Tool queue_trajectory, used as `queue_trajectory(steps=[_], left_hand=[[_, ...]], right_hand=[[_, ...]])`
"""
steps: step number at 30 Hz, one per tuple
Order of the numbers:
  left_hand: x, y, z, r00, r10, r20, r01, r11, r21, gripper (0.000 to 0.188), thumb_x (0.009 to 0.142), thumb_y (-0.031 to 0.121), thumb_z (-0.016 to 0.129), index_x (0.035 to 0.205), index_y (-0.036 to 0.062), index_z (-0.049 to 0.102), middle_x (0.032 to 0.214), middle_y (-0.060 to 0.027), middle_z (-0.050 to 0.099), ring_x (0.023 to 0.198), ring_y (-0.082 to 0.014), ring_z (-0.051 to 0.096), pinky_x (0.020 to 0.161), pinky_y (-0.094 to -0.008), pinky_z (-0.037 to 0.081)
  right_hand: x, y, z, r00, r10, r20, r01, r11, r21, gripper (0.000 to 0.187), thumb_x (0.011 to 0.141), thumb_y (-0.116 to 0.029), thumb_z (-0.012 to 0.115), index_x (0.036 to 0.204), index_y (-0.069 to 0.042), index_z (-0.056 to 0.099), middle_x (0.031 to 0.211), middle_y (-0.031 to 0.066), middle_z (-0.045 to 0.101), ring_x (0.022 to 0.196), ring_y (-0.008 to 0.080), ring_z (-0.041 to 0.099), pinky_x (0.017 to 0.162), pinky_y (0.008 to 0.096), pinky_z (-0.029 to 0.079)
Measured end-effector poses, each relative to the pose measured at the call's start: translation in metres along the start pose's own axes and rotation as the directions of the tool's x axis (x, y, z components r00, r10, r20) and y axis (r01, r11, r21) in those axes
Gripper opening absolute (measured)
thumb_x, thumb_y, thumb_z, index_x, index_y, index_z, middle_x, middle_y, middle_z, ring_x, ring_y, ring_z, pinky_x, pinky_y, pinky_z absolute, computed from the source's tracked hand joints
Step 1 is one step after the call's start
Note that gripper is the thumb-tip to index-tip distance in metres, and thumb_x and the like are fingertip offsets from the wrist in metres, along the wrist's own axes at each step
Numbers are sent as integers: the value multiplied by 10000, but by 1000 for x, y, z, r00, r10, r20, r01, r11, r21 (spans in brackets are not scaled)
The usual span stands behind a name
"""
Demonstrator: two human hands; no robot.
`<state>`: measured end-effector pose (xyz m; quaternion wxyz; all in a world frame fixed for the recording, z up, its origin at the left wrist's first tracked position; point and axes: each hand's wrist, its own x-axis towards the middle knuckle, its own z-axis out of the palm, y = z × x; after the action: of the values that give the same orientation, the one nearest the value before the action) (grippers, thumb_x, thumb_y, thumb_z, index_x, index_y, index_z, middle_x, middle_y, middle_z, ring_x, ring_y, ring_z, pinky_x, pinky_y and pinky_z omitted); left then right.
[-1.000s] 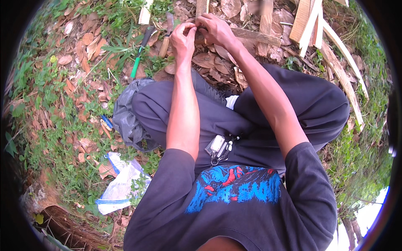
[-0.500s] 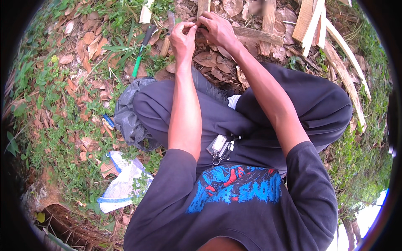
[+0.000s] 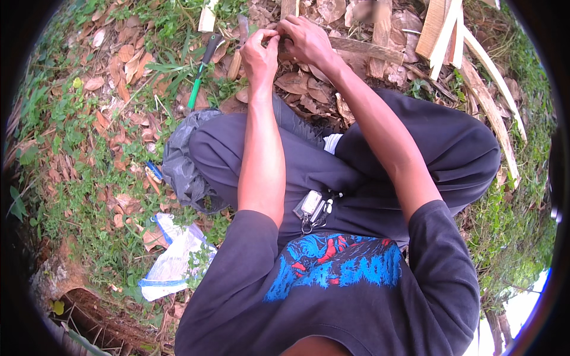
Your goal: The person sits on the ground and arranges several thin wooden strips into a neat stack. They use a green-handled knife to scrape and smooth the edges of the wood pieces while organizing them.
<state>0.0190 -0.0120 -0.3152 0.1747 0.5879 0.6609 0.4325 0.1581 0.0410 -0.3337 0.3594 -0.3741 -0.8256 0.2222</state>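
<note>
My left hand (image 3: 259,56) and my right hand (image 3: 304,41) meet at the far middle, above the leaf litter. Both have their fingertips pinched close together. Whatever sits between them is too small or hidden to make out. Just beyond the fingers a wooden strip (image 3: 290,7) points away from me. A second wooden piece (image 3: 368,49) lies crosswise to the right of my right hand. Left of my left hand is a tool with a green and black handle (image 3: 196,89), and nearer to the hand a wooden-handled tool (image 3: 235,64) lies on the ground.
Several pale wood strips (image 3: 442,38) are heaped at the far right. A dark plastic bag (image 3: 189,157) rests against my left knee, near a small blue object (image 3: 154,172). A white and blue plastic bag (image 3: 173,258) lies at the left. Keys (image 3: 312,204) rest on my lap.
My hands stay together in nearly the same place. The fingers have shifted only slightly, still pinched, and the things around them have not moved.
</note>
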Motion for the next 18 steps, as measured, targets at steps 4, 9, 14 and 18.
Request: queue_trajectory(steps=[4, 9, 14, 18], left_hand=[[-1, 4, -1, 999, -31, -16, 31, 999, 7, 127, 817, 49, 673, 925, -14, 693, 832, -120, 712, 740, -166, 676, 691, -284, 521], [-1, 5, -1, 998, -60, -18, 60, 998, 30, 129, 818, 54, 674, 926, -15, 693, 830, -118, 714, 738, -174, 679, 691, -281, 520], [0, 3, -1, 999, 46, -22, -46, 999, 26, 114, 796, 42, 691, 894, -17, 687, 870, -116, 701, 787, -197, 677, 715, -290, 519], [1, 5, -2, 994, 96, -44, -95, 995, 7, 75, 752, 2, 688, 812, -10, 645, 847, -123, 668, 801, -280, 659, 748, -351, 499]], right_hand=[[8, 2, 4, 997, 21, 78, -18, 999, -38, 164, 696, -84, 634, 857, -71, 610, 883, 93, 588, 880, 298, 601, 758, 391, 506], [7, 3, 4, 997, 17, 76, -16, 1000, -20, 169, 713, -126, 656, 869, -71, 620, 902, 88, 585, 901, 285, 597, 762, 388, 504], [0, 4, 4, 1000, -1, 26, 2, 1000, -14, 183, 739, -156, 672, 901, -82, 629, 916, 69, 583, 932, 260, 589, 779, 372, 501], [0, 3, 6, 1000, 2, 26, -1, 999, -33, 179, 758, -151, 660, 925, -89, 639, 921, 52, 586, 944, 249, 585, 784, 368, 503]])
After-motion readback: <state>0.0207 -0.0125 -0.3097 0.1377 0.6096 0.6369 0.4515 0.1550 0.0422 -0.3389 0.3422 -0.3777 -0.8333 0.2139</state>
